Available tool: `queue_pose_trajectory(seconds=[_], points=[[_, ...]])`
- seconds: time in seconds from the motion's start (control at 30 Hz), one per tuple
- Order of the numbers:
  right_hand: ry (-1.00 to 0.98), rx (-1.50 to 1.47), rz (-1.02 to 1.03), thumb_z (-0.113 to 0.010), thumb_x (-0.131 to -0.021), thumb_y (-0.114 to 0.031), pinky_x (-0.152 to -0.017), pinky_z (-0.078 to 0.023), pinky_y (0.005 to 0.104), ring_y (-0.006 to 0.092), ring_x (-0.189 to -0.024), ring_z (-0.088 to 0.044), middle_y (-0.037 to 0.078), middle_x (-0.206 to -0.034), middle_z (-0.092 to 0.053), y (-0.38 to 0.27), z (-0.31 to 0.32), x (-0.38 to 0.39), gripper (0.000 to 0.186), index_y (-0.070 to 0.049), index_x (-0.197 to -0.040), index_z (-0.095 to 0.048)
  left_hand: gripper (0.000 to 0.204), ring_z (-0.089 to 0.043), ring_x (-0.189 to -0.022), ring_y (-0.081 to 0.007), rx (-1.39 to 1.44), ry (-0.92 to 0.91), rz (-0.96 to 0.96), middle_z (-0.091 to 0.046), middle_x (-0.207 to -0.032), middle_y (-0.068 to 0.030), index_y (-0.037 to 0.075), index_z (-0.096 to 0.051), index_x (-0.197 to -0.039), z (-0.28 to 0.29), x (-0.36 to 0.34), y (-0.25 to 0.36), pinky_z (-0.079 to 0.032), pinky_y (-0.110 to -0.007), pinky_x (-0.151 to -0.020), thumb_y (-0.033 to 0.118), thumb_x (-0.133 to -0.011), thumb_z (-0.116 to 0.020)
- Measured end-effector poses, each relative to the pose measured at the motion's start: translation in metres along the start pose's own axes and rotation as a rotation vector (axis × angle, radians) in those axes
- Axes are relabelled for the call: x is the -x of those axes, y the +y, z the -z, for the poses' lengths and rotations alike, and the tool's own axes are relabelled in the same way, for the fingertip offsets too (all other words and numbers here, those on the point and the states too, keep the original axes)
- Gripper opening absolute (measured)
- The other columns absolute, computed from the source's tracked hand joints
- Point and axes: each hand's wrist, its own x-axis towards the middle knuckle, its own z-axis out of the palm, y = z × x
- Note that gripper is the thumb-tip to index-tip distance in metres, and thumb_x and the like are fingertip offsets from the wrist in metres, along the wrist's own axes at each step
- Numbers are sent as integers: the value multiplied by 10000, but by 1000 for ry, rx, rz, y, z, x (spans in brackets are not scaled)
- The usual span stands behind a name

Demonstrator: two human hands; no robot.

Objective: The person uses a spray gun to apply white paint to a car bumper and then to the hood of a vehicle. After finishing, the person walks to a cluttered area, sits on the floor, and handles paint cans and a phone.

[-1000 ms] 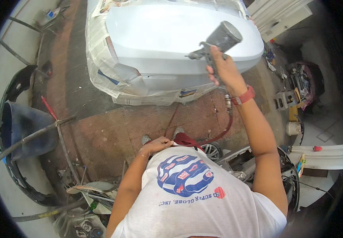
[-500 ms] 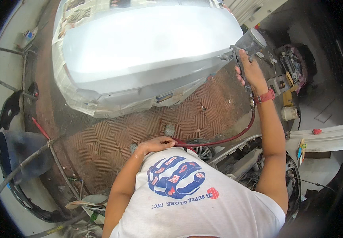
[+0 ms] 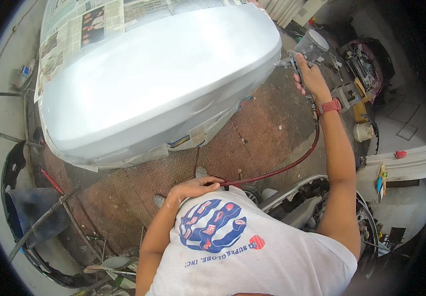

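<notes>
Pale, glossy paint covers the panel (image 3: 168, 74), and from where I stand the gun (image 3: 309, 47) is no longer over it. A second ago the gun was in front of the right half of that broad face; half a second later it was by the right end, and now it sits just beyond that end, nozzle toward the panel. How much air lies between nozzle and edge I can't tell.

The right hand (image 3: 312, 79) is clenched about the gun's handle, thumb up along the back; whether a finger presses the trigger I can't make out. The left hand (image 3: 196, 188) has stayed down at the waist, fingers curled onto the red hose (image 3: 316, 134), which bows out from there and up to the gun's foot.

The view has turned as well: the panel slants more, lies further left, and shows more of the newspaper (image 3: 70, 44) masking its far side. The shoes (image 3: 201, 171) are planted on the ridged floor (image 3: 213, 143) between the person and the panel.

To my eye, the stroke has reached the panel's right limit: the nozzle faces the edge rather than the wide middle, so the main surface is out of the gun's way just now.
</notes>
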Motion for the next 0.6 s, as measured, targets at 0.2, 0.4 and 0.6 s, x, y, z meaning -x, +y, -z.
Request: queue_pose_trajectory(seconds=[0.2,0.4,0.6], points=[[62,-10,-20,-575,-1068,-678,-404,-432,268,94,-487,-572,-9,-684,-597,36,29,-75,644,-43,-989,-650,741,-439,-1558,-359,62,20,10,-501,-1659,-191,167,-558,-1614,-2,-22,28,-345,-474,-1289,671,-1071,-565],[154,19,-37,-565,-1054,-713,-436,-460,302,129,-517,-624,25,-714,-671,45,44,-142,694,-46,-897,-673,726,-429,-1561,-323,170,62,-46,-506,-1655,-162,162,-520,-1641,1,-32,43,-345,-456,-1284,602,-1075,-629],[7,-120,247,-406,-1070,-790,-437,-445,287,151,-725,-747,96,-887,-789,-19,-5,-128,846,-33,-1193,-764,693,-567,-1445,-326,95,212,57,-617,-1542,-206,166,-599,-1576,-4,-44,-3,-424,-408,-1222,645,-1075,-587]])
